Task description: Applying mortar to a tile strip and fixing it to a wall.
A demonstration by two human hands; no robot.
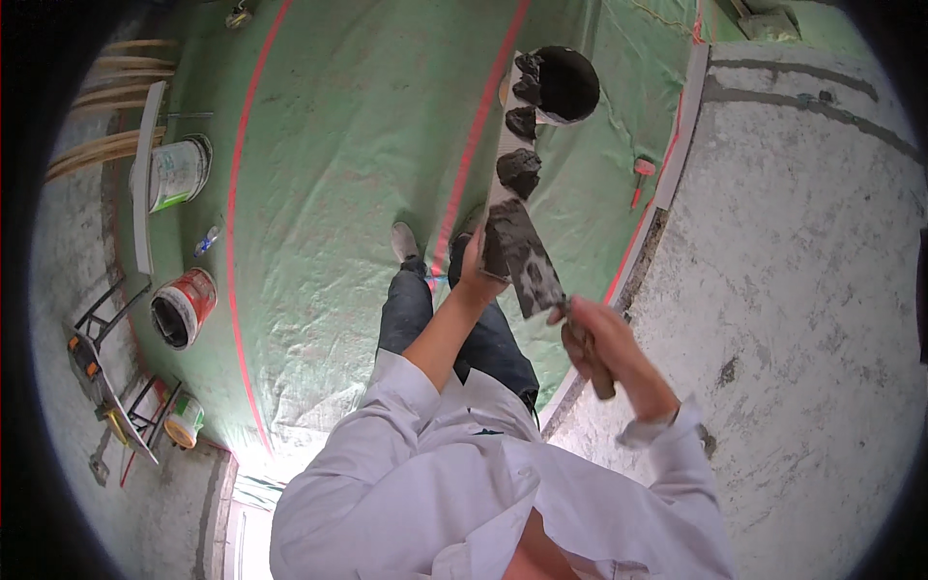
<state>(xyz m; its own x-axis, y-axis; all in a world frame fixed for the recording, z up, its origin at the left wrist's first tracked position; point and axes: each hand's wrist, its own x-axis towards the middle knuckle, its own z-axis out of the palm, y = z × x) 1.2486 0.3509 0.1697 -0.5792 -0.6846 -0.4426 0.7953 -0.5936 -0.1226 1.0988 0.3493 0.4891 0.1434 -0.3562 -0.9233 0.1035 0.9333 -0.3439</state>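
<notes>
My left hand (476, 278) is closed around the near end of a long, narrow light-coloured strip (503, 147), which points away from me. Several dark mortar dabs (519, 172) sit in a row along it. In my right hand (604, 338) is the handle of a trowel (537, 275), its flat blade smeared with the same dark mortar. The blade lies over the strip's near end, close to my left hand; whether it touches the strip I cannot tell. Under the strip's far end stands a bucket (568, 85), dark inside.
Green sheeting (329, 193) with red tape lines covers the floor. A rough grey wall (793, 271) rises on the right, a red-headed mallet (643, 168) near its foot. At left are a white bucket (179, 172), a red bucket (193, 298), wooden strips (116, 92) and a black-framed tool (111, 387).
</notes>
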